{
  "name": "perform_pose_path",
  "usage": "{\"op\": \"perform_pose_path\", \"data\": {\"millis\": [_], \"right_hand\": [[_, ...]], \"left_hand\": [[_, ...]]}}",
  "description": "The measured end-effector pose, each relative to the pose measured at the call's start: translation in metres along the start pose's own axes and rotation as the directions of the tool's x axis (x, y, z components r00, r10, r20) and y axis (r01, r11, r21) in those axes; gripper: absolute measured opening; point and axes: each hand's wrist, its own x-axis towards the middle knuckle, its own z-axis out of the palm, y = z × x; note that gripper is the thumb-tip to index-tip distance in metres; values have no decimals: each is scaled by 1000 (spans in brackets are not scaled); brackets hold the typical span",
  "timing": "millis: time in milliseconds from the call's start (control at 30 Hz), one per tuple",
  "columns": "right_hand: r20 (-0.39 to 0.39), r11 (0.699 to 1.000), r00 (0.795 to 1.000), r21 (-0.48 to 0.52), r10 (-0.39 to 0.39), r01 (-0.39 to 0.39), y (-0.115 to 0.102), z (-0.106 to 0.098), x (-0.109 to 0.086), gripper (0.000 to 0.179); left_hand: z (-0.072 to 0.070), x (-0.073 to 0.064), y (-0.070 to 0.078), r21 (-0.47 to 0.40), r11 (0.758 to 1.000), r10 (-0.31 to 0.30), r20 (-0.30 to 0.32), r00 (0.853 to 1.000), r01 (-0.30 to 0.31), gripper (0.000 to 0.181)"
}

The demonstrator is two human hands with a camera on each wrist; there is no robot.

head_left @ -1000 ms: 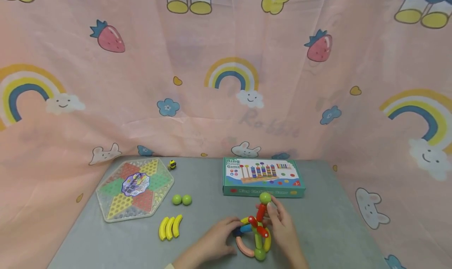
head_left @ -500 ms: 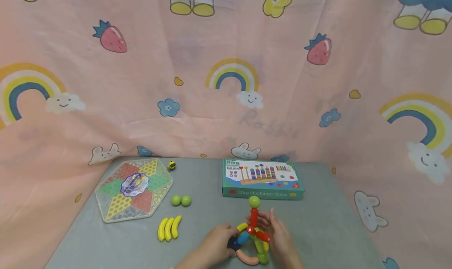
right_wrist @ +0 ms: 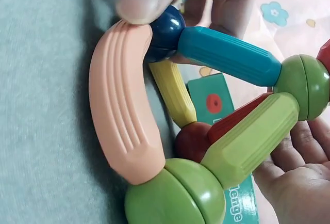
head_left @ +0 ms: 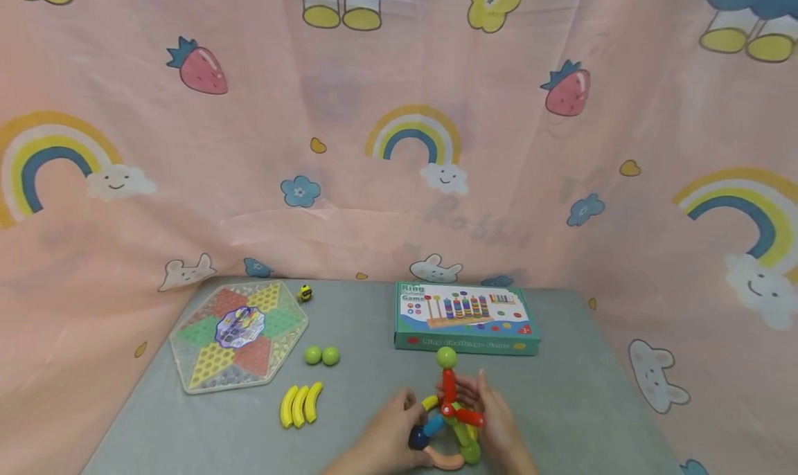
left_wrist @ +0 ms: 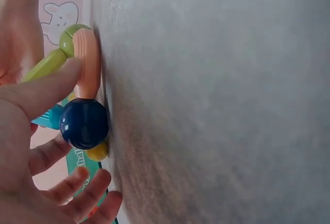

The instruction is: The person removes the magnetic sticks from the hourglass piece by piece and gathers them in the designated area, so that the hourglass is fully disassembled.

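Note:
On the table stands a toy frame of coloured balls and sticks, topped by a light green ball (head_left: 446,358) on an upright red stick (head_left: 449,386). My left hand (head_left: 389,430) grips its lower left corner. In the left wrist view, the thumb lies on the salmon curved stick (left_wrist: 87,64) and a finger reaches behind the dark blue ball (left_wrist: 84,124). Beside the right side my right hand (head_left: 499,419) is held open, its fingers behind the upright red stick. A blue stick (right_wrist: 229,54) and a lime stick (right_wrist: 252,140) meet at a green ball (right_wrist: 301,87).
Behind the toy lies a green Ring Challenge Game box (head_left: 466,319). To the left are several yellow curved sticks (head_left: 300,406), two green balls (head_left: 321,355), a hexagonal board (head_left: 239,338) and a small bee figure (head_left: 305,293). A pink printed cloth (head_left: 349,232) hangs at the back.
My right hand has let go of the red stick and sits open beside the toy. The tilted red stick with its green ball now stands upright, farther left. My left hand grips the dark blue corner.

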Motion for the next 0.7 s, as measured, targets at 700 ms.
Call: {"op": "perform_pose_path", "data": {"millis": [700], "right_hand": [[-194, 994, 979, -106, -55, 35, 9, -3, -3, 38]], "left_hand": [[4, 7, 4, -18, 997, -69, 7, 998, 70, 42]]}}
